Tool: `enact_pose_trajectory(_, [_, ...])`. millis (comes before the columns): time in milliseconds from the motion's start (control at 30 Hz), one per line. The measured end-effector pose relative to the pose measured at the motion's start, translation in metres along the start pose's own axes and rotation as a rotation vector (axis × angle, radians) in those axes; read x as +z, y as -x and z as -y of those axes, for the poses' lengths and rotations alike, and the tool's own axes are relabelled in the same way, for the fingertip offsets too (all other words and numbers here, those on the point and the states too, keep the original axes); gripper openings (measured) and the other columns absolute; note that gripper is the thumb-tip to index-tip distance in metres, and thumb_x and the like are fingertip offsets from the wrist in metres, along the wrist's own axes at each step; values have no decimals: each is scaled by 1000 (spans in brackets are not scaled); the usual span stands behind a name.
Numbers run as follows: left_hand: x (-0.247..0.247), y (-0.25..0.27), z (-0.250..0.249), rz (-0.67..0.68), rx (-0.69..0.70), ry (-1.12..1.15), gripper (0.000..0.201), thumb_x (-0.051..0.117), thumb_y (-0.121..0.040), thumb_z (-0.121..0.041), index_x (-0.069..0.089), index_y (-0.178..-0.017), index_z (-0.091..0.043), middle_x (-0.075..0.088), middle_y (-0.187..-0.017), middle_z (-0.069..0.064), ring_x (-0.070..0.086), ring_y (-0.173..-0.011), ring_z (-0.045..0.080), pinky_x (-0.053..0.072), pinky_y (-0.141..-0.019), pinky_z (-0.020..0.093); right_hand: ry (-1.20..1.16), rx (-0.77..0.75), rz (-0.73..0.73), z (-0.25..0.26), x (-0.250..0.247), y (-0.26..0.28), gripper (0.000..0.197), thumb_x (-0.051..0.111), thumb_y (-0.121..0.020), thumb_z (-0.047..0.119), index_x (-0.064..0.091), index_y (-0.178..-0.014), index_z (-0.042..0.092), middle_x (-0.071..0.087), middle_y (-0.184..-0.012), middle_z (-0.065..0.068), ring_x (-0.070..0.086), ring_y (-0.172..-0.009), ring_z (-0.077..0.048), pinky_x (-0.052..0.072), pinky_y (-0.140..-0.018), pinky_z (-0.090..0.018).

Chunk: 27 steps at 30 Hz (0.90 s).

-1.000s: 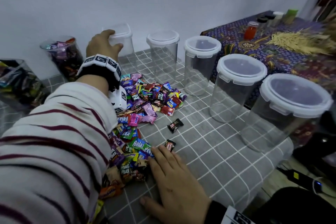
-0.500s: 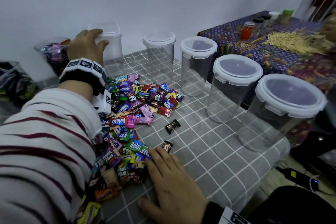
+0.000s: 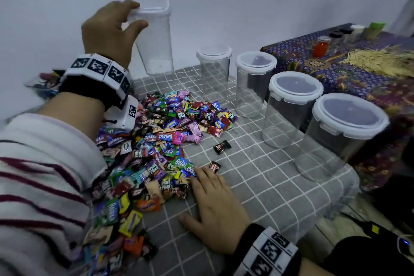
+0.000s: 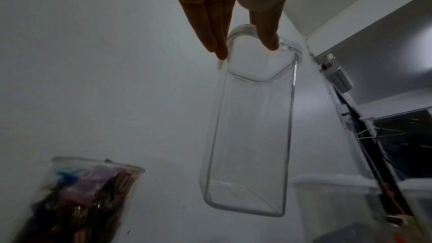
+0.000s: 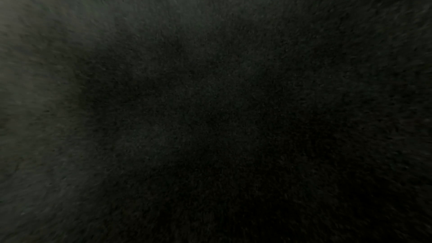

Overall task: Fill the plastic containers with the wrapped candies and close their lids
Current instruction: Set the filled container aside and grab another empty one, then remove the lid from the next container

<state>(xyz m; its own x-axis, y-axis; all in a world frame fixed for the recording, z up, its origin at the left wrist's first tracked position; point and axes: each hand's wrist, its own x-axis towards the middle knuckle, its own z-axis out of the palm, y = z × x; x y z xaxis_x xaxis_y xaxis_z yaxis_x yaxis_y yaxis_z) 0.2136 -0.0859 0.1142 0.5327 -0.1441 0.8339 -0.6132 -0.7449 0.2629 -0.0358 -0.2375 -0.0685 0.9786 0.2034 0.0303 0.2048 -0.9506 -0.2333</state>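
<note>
My left hand grips the rim of an empty, clear square container and holds it in the air above the back of the table; in the left wrist view its fingers and thumb pinch the container at its lidded top. A heap of wrapped candies covers the grey checked cloth. My right hand rests flat on the cloth at the heap's near edge, beside a small dark candy. The right wrist view is dark.
Several round clear containers with closed white lids stand in a row to the right. A candy-filled container stands at the left. A purple patterned table with jars lies beyond.
My left hand has lifted the square container off the table and raised it. The right hand has stayed put.
</note>
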Motion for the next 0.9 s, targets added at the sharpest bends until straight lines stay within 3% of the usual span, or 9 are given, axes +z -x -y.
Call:
enact_pose_trajectory(67, [-21, 7, -11, -28, 10, 12, 41, 58, -87, -41, 66, -115, -12, 69, -108, 7, 62, -92, 20, 42, -85, 17, -25, -22, 41, 0, 0, -1, 78, 36, -77, 61, 51, -132, 9, 46, -142, -10, 43, -132, -27, 20, -107, -46])
enact_pose_trajectory(133, [-41, 18, -22, -41, 8, 14, 41, 59, -86, -41, 66, -115, -13, 69, -106, 6, 62, -90, 18, 37, -82, 9, -24, -32, 13, 1, -2, -1, 80, 32, -75, 61, 50, -132, 8, 46, -142, -12, 43, -132, -28, 21, -107, -45])
enact_pose_trajectory(233, [-67, 42, -41, -50, -17, 44, 39, 62, -85, -39, 67, -113, -14, 71, -101, 6, 62, -85, 16, 42, -82, 14, -59, -87, 46, 2, -3, 0, 96, 11, -70, 64, 26, -146, 9, 17, -157, -10, 11, -145, -25, 1, -116, -37])
enact_pose_trajectory(300, [-82, 61, -53, -52, -36, 60, 37, 64, -82, -38, 69, -111, -14, 71, -98, 6, 63, -83, 16, 47, -83, 20, -78, -88, 58, 2, -6, 3, 101, 4, -66, 66, 21, -148, 10, 11, -158, -8, 5, -146, -23, 0, -117, -36])
enact_pose_trajectory(367, [-94, 82, -62, -53, -57, 66, 36, 66, -81, -35, 69, -109, -14, 70, -96, 2, 62, -80, 9, 48, -83, 16, -55, -73, 84, 3, -8, 5, 94, 7, -73, 67, 18, -148, 11, 7, -159, -6, 2, -146, -21, 0, -117, -35])
enact_pose_trajectory(467, [-109, 114, -74, -31, -84, 67, 33, 69, -81, -30, 70, -108, -11, 63, -91, -8, 54, -77, -2, 37, -78, -1, -33, -60, 98, 4, -9, 7, 77, 30, -91, 60, 15, -149, 12, 5, -159, -6, 1, -146, -20, -1, -117, -34])
enact_pose_trajectory(600, [-127, 154, -92, -47, -56, 105, 35, 68, -81, -31, 69, -108, -8, 63, -93, -9, 55, -78, -2, 46, -78, 7, -22, -59, 90, 4, -9, 7, 75, 32, -93, 58, 15, -150, 12, 5, -159, -6, 1, -146, -20, -1, -117, -34])
enact_pose_trajectory(733, [-146, 185, -107, -53, -89, 139, 37, 67, -79, -36, 70, -106, -11, 62, -95, -14, 55, -80, -14, 49, -81, 13, -25, -60, 88, 3, -8, 7, 77, 31, -91, 61, 16, -149, 12, 7, -159, -5, 2, -146, -20, 1, -117, -34])
enact_pose_trajectory(900, [-162, 213, -117, -37, -149, 187, 30, 67, -78, -38, 66, -105, -27, 63, -94, -19, 57, -81, -16, 51, -80, 18, -9, -92, 92, -1, -8, 6, 99, 6, -69, 69, 15, -149, 12, 9, -159, -6, 4, -146, -20, 2, -117, -34])
